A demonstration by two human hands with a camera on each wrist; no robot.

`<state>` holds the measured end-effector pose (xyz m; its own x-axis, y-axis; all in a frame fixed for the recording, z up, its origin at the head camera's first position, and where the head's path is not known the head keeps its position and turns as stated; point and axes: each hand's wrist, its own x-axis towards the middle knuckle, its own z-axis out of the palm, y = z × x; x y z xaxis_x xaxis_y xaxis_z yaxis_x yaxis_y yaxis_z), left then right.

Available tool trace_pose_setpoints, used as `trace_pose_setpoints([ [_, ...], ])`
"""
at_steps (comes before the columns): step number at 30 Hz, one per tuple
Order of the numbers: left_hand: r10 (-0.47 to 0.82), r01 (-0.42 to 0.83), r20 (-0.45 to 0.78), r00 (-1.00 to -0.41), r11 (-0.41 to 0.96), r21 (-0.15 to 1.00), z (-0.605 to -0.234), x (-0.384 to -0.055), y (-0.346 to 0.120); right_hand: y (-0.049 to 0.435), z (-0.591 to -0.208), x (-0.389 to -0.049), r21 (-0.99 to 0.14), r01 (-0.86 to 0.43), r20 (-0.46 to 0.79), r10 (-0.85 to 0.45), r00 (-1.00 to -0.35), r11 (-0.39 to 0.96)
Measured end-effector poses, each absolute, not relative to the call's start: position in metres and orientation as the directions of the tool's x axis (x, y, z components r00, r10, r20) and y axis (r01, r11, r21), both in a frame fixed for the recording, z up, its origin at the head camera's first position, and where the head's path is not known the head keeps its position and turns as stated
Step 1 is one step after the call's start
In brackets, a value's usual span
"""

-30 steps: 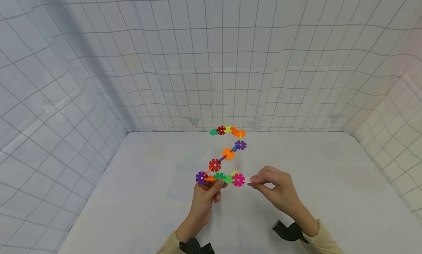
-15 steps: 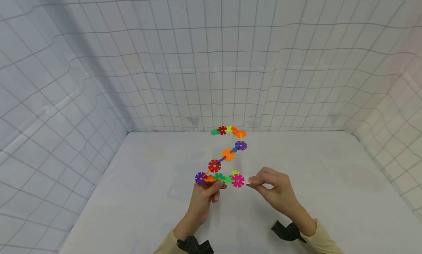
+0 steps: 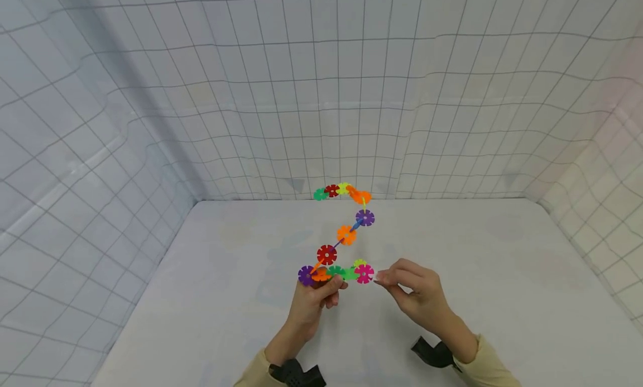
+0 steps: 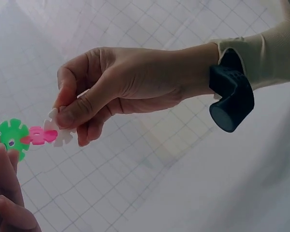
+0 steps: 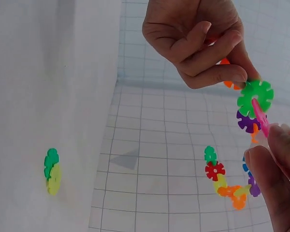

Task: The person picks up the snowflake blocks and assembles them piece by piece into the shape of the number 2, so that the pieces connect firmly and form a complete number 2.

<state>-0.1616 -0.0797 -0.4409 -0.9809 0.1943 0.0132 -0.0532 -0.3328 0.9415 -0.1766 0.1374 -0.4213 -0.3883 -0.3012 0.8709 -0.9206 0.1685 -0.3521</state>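
Observation:
My left hand (image 3: 307,306) pinches the lower row of a chain of slotted plastic flower discs (image 3: 327,255) between thumb and fingers. The chain zigzags away and curls at its far end, with a pink disc (image 3: 364,273) at the near right end. My right hand (image 3: 414,289) pinches a white slotted disc (image 4: 64,137) between thumb and index finger. In the left wrist view the pink disc's edge overlaps the white one, and a bright green disc (image 4: 12,136) joins its other side. The right fingertips partly hide the white disc in the right wrist view.
A green disc (image 5: 51,158) and a yellow disc (image 5: 54,181) overlap each other on the white surface in the right wrist view. White walls with a grid (image 3: 361,124) enclose the white table (image 3: 226,275) at the back and sides. Each wrist carries a black mount (image 3: 434,353).
The chain's far end has risen a little and shifted left. My right hand has edged left and slightly down, bringing the white disc nearer the pink one. The left hand keeps its hold.

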Motion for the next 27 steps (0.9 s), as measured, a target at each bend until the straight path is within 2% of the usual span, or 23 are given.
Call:
trace_pose_setpoints([
  [9, 0.21, -0.06, 0.015, -0.978, -0.345, 0.937, -0.445, -0.163, -0.079, 0.132, -0.398, -0.167, -0.383, -0.915, 0.869, -0.287, -0.403, 0.123],
  [14, 0.171, -0.081, -0.022, -0.985, -0.349, 0.934, -0.45, -0.164, -0.076, 0.134, -0.41, -0.17, -0.394, -0.903, 0.864, -0.267, -0.428, 0.172],
  [20, 0.143, -0.074, -0.022, -0.989, -0.368, 0.927, -0.455, -0.162, -0.072, 0.135, -0.43, -0.178, -0.341, -0.908, 0.892, -0.221, -0.395, 0.245],
  [27, 0.14, -0.038, 0.016, -0.99, -0.376, 0.926, -0.461, -0.16, -0.068, 0.133, -0.432, -0.179, -0.282, -0.916, 0.912, -0.217, -0.348, 0.284],
])
